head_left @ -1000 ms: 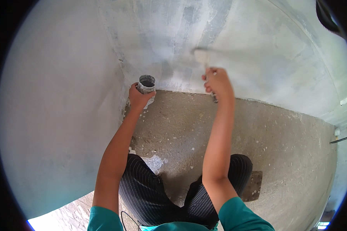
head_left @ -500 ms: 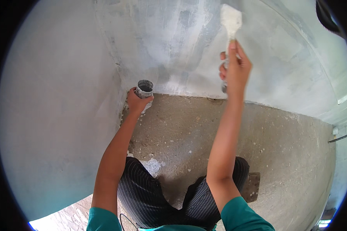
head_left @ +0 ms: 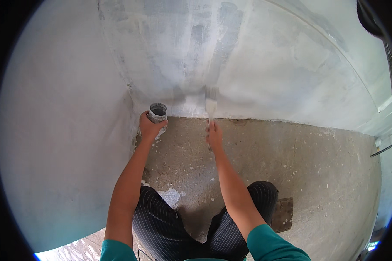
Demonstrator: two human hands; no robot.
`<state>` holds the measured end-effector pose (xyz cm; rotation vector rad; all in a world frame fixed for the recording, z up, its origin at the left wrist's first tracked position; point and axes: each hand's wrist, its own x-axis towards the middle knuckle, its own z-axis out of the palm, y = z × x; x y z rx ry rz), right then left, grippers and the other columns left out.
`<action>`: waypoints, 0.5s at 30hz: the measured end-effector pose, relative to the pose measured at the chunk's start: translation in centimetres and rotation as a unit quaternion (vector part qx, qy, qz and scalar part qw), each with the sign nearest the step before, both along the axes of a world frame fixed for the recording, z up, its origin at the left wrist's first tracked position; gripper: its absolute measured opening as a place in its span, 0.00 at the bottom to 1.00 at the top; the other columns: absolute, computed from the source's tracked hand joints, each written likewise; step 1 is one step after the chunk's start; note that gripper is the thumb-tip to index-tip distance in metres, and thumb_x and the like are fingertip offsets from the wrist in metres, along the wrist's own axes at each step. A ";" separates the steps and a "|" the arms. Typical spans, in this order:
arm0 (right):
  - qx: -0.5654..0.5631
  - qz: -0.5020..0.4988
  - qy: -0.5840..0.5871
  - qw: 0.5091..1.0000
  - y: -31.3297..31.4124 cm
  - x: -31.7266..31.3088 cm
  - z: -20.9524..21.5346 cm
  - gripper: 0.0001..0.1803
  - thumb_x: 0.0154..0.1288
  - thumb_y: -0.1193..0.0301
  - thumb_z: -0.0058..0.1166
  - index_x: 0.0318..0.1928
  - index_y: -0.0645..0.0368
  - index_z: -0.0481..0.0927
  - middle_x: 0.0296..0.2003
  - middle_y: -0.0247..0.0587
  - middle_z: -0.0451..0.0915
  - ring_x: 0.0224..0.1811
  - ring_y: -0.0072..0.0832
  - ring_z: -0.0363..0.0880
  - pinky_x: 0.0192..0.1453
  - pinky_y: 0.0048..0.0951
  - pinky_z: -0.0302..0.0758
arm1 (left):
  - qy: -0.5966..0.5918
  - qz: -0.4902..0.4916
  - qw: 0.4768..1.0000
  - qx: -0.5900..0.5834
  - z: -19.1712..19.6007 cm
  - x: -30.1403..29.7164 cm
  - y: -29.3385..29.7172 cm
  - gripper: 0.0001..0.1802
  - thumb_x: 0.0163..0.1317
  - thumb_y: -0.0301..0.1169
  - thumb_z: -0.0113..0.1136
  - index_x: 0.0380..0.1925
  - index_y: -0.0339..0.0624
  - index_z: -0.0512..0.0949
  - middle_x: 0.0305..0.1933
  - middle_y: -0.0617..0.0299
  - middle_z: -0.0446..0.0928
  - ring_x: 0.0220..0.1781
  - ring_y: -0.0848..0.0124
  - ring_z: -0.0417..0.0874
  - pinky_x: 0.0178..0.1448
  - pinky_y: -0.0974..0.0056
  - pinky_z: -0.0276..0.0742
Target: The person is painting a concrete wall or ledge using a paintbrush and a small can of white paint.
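Observation:
My right hand [head_left: 214, 135] grips the handle of a paintbrush [head_left: 211, 105], whose bristles point away from me at the foot of the wall [head_left: 265, 78], just above the floor line. The brush is slightly blurred. My left hand [head_left: 151, 127] is wrapped round a small paint-smeared can [head_left: 158, 114] with an open top and a dark inside, held near the corner where the two walls meet. How full the can is I cannot tell. Patchy white and grey streaks cover the wall ahead.
A pale side wall [head_left: 65, 130] rises close on my left. The rough concrete floor [head_left: 248, 152] carries paint specks and a white splash [head_left: 171, 196] by my left knee. A small brown board [head_left: 284, 214] lies beside my right knee. A dark cable [head_left: 385, 149] shows at the far right.
My right hand has brought the paintbrush down and to the left, from high on the wall to its base. The can in my left hand appears slightly lower in view.

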<state>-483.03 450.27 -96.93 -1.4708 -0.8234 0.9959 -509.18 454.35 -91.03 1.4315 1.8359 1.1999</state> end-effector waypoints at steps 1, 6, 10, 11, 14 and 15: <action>-0.017 0.006 0.004 1.000 -0.9 0.0 -1.7 0.21 0.73 0.55 0.43 0.45 0.59 0.79 0.20 0.32 0.72 0.12 0.19 0.67 0.16 0.27 0.63 | -0.002 -0.004 1.000 0.002 -0.1 0.0 0.0 0.51 0.29 0.42 0.80 0.55 0.32 0.67 0.53 0.46 0.73 0.56 0.53 0.74 0.60 0.55 0.71; -0.158 0.052 -0.030 0.986 -1.2 -1.1 -3.1 0.22 0.72 0.55 0.41 0.38 0.62 0.77 0.21 0.37 0.73 0.12 0.24 0.69 0.13 0.26 0.64 | 0.003 -0.007 1.000 0.004 -0.3 -0.2 0.4 0.51 0.29 0.43 0.80 0.55 0.32 0.67 0.54 0.45 0.72 0.56 0.53 0.74 0.60 0.54 0.70; -0.226 0.209 -0.058 0.950 2.3 0.8 2.4 0.21 0.72 0.61 0.41 0.29 0.68 0.73 0.18 0.42 0.72 0.13 0.29 0.71 0.14 0.29 0.64 | 0.028 -0.029 0.999 0.007 -0.6 1.0 0.4 0.51 0.29 0.43 0.80 0.55 0.34 0.67 0.54 0.45 0.71 0.56 0.52 0.74 0.60 0.53 0.70; -0.201 0.166 -0.056 0.964 3.0 0.2 4.8 0.18 0.68 0.66 0.43 0.26 0.68 0.73 0.17 0.44 0.73 0.12 0.31 0.72 0.13 0.32 0.64 | 0.030 -0.026 0.999 0.006 -0.7 0.8 0.4 0.51 0.29 0.43 0.80 0.55 0.34 0.67 0.54 0.45 0.71 0.56 0.52 0.74 0.60 0.53 0.70; -0.167 0.161 -0.037 0.972 4.6 -0.3 13.6 0.14 0.65 0.73 0.45 0.23 0.69 0.73 0.15 0.48 0.73 0.11 0.33 0.73 0.15 0.34 0.66 | 0.015 -0.031 0.999 0.007 -0.5 0.6 0.0 0.51 0.29 0.43 0.80 0.55 0.34 0.67 0.54 0.44 0.71 0.57 0.52 0.73 0.60 0.53 0.70; -0.164 0.194 -0.099 0.962 4.0 -1.3 17.8 0.15 0.67 0.72 0.44 0.25 0.69 0.72 0.16 0.47 0.73 0.12 0.31 0.72 0.17 0.32 0.66 | 0.019 -0.026 0.999 0.008 -0.3 0.2 -0.1 0.51 0.29 0.43 0.80 0.55 0.34 0.67 0.54 0.44 0.71 0.57 0.52 0.73 0.60 0.53 0.70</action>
